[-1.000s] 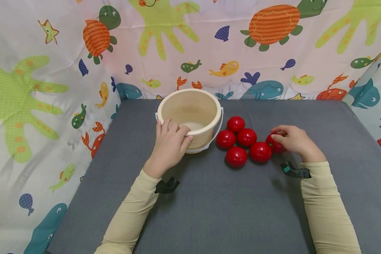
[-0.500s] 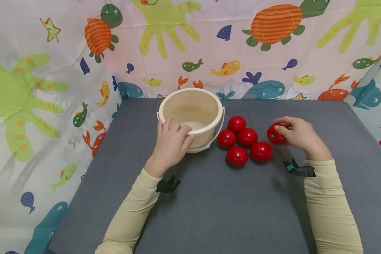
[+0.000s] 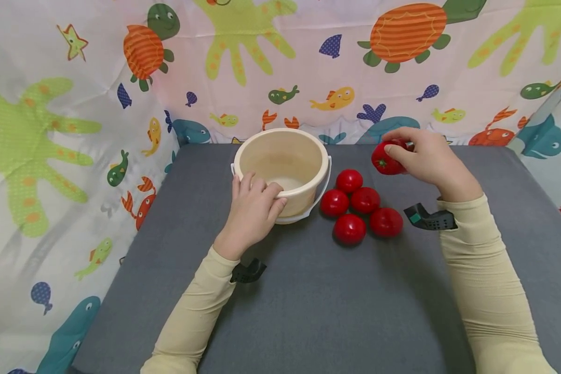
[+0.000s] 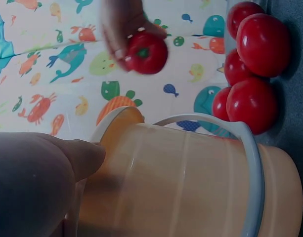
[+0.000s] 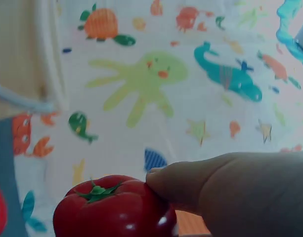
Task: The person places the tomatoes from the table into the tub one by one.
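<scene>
Head view: right hand [image 3: 430,158] — its grip pinched round the tomato [image 3: 386,159] — holds it above the table [image 3: 308,311].

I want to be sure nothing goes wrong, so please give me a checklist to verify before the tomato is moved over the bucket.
1. Right hand grips the lifted tomato firmly: ok, fingers curl round it.
2. Tomato is raised off the table: ok.
3. Left hand steadies the bucket at its rim: ok.
4. Bucket stands upright, mouth open: ok.
5. Bucket has room inside: ok, the visible interior looks empty.
6. The five other tomatoes lie still on the table: ok.
</scene>
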Action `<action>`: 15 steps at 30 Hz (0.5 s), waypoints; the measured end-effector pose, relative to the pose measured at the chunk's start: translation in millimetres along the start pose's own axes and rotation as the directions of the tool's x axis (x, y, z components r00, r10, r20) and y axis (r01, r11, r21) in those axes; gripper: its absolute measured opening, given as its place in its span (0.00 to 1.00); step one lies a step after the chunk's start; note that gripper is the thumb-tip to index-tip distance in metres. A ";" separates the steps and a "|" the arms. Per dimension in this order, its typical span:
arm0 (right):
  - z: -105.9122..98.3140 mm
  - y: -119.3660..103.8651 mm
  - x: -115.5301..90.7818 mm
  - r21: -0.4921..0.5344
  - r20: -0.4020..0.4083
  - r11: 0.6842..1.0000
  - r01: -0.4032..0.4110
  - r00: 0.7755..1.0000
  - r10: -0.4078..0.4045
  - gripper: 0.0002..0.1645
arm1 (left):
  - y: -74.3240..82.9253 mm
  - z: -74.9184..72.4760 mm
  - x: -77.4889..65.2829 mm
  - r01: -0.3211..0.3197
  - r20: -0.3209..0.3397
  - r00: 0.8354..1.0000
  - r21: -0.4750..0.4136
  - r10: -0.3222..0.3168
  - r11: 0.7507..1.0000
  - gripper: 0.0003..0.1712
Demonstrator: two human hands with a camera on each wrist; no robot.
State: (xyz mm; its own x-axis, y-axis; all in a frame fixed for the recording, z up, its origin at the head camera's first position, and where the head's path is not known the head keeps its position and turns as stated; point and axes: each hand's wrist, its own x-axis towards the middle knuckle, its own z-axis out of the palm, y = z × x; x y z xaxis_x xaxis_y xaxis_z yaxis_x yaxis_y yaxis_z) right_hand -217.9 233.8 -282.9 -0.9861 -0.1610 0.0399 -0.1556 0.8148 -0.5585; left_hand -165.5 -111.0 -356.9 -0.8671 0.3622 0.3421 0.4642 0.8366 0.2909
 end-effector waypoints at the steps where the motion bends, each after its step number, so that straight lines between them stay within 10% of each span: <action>1: -1.0 -6.7 2.7 0.007 -0.006 1.000 0.010 1.000 -0.010 0.28 | -0.2 0.1 0.0 -0.001 -0.001 1.000 0.001 0.001 1.000 0.12; 15: 18.6 -91.8 36.2 0.079 -0.021 0.981 0.175 0.985 -0.174 0.24 | -3.9 3.0 0.5 -0.011 -0.006 1.000 0.022 0.011 1.000 0.12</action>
State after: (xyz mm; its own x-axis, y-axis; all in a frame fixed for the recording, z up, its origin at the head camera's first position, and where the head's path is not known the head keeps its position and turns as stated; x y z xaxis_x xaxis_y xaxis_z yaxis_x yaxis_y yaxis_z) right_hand -238.2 142.8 -245.6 -0.9451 -0.2882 0.1538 -0.3206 0.7278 -0.6063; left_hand -168.3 -112.9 -360.6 -0.8606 0.3689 0.3510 0.4698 0.8412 0.2676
